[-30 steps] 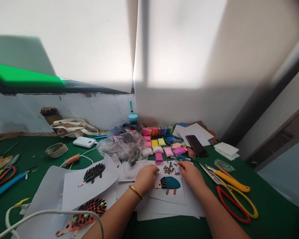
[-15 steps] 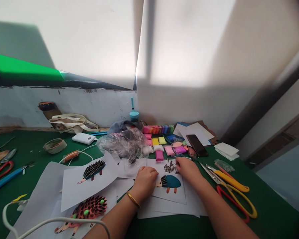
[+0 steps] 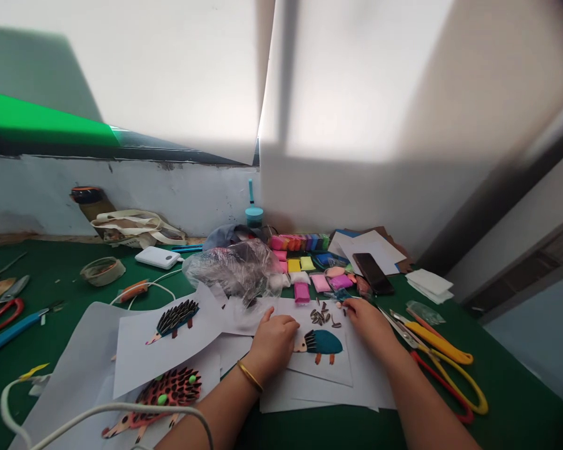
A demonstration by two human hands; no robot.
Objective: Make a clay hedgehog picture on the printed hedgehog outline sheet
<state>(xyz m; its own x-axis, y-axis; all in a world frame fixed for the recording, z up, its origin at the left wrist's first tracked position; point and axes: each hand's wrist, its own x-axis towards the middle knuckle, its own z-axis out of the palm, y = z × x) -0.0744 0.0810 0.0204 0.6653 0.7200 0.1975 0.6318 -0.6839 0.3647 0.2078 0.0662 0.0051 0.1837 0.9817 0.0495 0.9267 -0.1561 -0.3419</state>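
Observation:
A paper sheet [image 3: 309, 369] lies in front of me with a hedgehog [image 3: 327, 342] on it: blue body, pale face, brown legs, and a few dark seeds standing in a row behind the head. My left hand [image 3: 276, 340], with a gold bangle at the wrist, rests on the sheet's left side, thumb apart from the flattened fingers. Above the hedgehog is a small pile of striped sunflower seeds [image 3: 319, 316]. Right of this pile, my right hand [image 3: 368, 322] is closed in a pinch, a small dark sunflower seed [image 3: 344, 312] at its fingertips.
On the left lie two other hedgehog pictures, one dark-spined [image 3: 178, 317], one red [image 3: 169, 397]. Clay packets [image 3: 301, 292], a plastic bag [image 3: 234, 265] and a phone [image 3: 373, 273] sit behind. Scissors [image 3: 443, 369] and a yellow cutter [image 3: 438, 342] lie right; a white cable [image 3: 122, 406] crosses front left.
My right hand has drawn slightly right, away from the seed pile, showing a dark seed at its fingertips. My left thumb has lifted away from the fingers. The view has shifted slightly.

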